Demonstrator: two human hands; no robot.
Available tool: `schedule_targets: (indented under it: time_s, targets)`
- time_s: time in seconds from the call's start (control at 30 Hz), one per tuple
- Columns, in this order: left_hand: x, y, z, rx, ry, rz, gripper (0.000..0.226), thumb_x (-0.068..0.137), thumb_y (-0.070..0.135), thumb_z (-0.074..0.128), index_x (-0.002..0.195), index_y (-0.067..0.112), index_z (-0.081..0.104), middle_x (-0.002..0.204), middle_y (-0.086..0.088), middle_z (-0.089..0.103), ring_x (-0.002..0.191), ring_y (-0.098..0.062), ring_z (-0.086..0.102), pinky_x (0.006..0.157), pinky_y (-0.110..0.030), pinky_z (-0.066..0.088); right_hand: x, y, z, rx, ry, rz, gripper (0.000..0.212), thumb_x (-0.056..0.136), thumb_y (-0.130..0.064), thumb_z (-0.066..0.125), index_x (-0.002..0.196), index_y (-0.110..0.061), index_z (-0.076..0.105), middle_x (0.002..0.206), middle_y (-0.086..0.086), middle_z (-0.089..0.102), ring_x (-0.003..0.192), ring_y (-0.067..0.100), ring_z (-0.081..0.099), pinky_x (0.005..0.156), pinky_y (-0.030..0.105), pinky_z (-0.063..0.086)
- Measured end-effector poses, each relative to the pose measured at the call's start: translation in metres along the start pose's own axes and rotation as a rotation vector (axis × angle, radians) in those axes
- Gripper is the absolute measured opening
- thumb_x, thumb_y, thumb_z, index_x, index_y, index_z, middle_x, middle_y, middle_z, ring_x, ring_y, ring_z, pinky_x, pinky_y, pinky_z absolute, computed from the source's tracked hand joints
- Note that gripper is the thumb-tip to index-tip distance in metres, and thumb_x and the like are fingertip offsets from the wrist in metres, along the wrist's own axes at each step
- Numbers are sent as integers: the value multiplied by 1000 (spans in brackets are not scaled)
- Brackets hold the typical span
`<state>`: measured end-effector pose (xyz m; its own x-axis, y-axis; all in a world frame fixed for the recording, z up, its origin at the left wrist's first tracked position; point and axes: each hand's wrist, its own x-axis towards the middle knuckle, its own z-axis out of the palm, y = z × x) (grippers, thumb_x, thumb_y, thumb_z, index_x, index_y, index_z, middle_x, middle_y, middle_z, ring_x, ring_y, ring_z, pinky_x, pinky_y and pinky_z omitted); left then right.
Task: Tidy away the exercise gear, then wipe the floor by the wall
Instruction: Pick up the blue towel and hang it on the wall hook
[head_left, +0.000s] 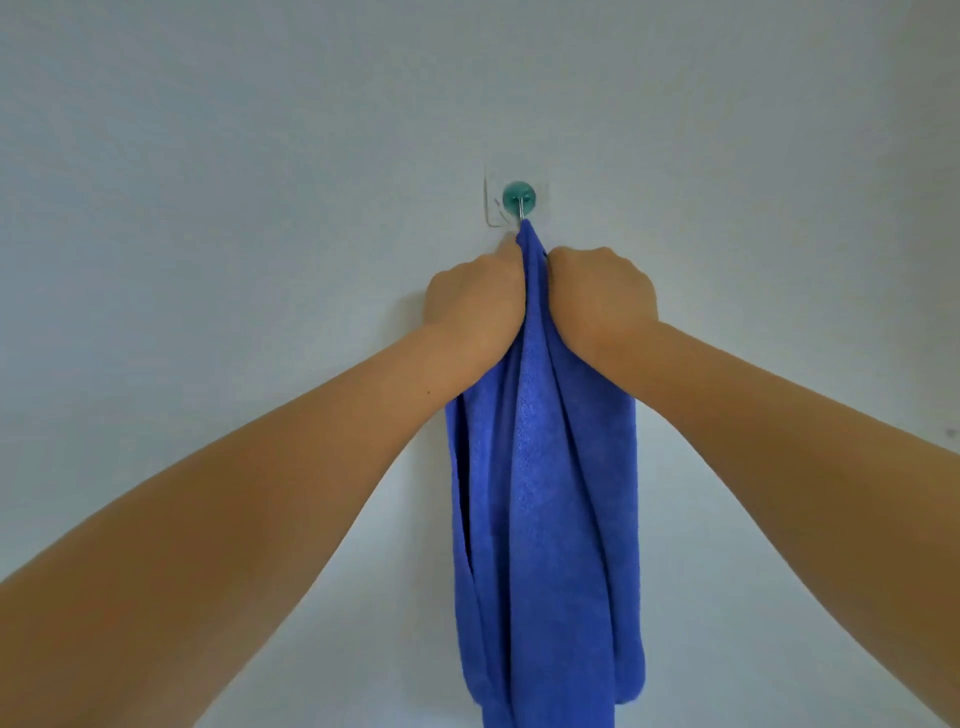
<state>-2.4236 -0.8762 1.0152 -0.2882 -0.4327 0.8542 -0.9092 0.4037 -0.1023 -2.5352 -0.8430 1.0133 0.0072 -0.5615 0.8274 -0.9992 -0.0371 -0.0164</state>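
Head view faces a plain pale wall (208, 156), with both bare forearms reaching up from the lower corners toward the middle of the frame. A blue cloth (545, 493) hangs at the centre, its gathered top bunched to a point at the metal wire of a hook (519, 200) with a round teal knob. That hook sits on a clear square adhesive pad (491, 210) stuck to the wall, at 12 o'clock from the hands.

The left hand (475, 301) has its grip closed around the cloth's upper part from the 9 o'clock side, fingers curled out of sight behind the fabric, a fingertip or thumb tip showing just under the hook. The right hand (602, 299) has its grip closed on the same gathered part from the 3 o'clock side, knuckles toward the camera, fingers tucked into the folds. The two hands are just beside each other, with only the narrow neck of cloth between them.

Below the hands the cloth widens into long vertical folds and drops toward 6 o'clock, running out of the bottom edge of the frame. Whether the cloth's tip is actually looped over the wire or only touching it cannot be told.
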Motion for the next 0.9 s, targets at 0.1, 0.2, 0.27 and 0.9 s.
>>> schedule_targets:
  time_s: [0.1,0.2,0.27,0.9]
  targets:
    - [-30,3,3,-21,-63,-28,25,100,21,29,115,11,46,97,-5,61,70,-18,48,63,-32,36,-21,4,0,71,-84,-62,26,99,-17,35,122,-6,42,97,9,50,76,23,46,64,34,35]
    - [-75,-4,6,-161,-42,-112,31,101,30,32,119,9,46,111,-9,57,84,-21,52,66,-35,40,-65,18,19,119,-36,-196,49,97,-15,41,144,-11,28,126,17,44,105,32,50,72,38,43]
    - [-112,-5,7,-264,10,-186,36,100,29,36,131,10,43,119,-9,53,97,-22,54,74,-37,46,-105,26,33,131,151,-336,55,91,-7,50,144,-9,35,135,21,46,118,37,49,85,45,48]
    - [-740,116,-147,178,-751,-1059,67,87,47,17,135,10,46,114,-9,59,100,-26,58,85,-39,46,-659,-129,59,693,-791,-958,51,88,-29,57,137,-19,45,144,13,45,133,28,44,104,58,38]
